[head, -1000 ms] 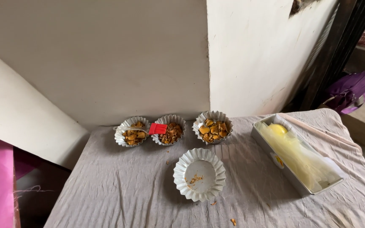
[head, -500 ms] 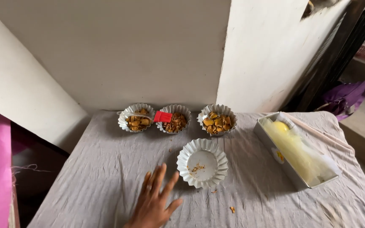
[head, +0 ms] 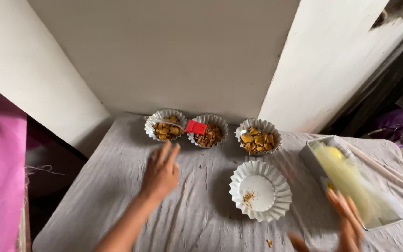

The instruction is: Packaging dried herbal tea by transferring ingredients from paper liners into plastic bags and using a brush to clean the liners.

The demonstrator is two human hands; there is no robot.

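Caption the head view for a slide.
Left hand reaches over the wrinkled grey cloth toward three filled fluted paper cups; right hand nears the white tray.

Single head-worn view, looking steeply down and forward at the cloth-covered desk [head: 117,186] from close range, facing the white wall [head: 173,56]; desk's far edge mid-frame, near edge cut off.

The left hand [head: 160,173] reaches up from the lower middle of the frame, palm down, fingers together. The right hand [head: 346,224] sits blurred at lower right, fingers spread.
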